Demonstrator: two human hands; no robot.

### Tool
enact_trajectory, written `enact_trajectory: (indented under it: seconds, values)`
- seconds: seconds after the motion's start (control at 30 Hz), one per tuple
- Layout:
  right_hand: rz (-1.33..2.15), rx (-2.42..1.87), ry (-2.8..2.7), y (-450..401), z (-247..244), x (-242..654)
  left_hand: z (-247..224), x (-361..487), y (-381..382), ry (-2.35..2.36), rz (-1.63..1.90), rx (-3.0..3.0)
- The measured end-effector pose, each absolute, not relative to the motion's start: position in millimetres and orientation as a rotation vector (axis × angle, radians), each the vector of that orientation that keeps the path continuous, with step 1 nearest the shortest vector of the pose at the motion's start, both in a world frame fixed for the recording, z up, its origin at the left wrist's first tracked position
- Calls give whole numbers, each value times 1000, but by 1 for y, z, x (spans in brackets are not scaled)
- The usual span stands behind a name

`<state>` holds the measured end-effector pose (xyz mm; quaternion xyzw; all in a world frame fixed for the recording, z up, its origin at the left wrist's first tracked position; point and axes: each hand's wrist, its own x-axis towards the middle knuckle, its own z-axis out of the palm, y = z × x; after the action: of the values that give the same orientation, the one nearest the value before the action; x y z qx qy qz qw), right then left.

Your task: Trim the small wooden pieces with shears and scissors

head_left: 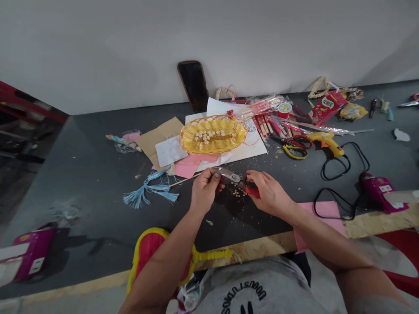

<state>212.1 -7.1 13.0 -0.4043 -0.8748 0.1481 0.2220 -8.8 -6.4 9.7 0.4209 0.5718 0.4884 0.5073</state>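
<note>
Both hands meet over the dark tabletop, in front of a yellow woven basket [212, 150]. My right hand [270, 192] is closed round the red and black handles of a pair of metal shears [234, 177], whose blades point left. Between thumb and fingers, my left hand [204, 189] pinches a thin pale stick [186, 179] beside the blades. The stick trails off to the left; its other end is hidden by the fingers. Several small pale round pieces [239, 192] lie beneath the shears. Small flower-shaped pieces [207, 136] rest inside the basket.
Blue tassels [150, 187] lie left of the hands. Papers and a brown envelope [163, 137] spread under the basket. A phone [194, 85] leans on the wall. Scissors [296, 148], a yellow glue gun [327, 143] with its cable and purple boxes [381, 192] [34, 250] are around.
</note>
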Motion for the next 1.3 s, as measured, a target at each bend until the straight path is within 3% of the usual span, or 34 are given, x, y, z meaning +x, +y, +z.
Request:
enact_trajectory:
  seconds: [0.7,1.3]
  values:
    - [435,-1390,-2597,-12,23,206,14,-10,-11,1337,1145,1104]
    - [525,-1277,-2589,-11,24,213,32,-14,-7,1001,959,645]
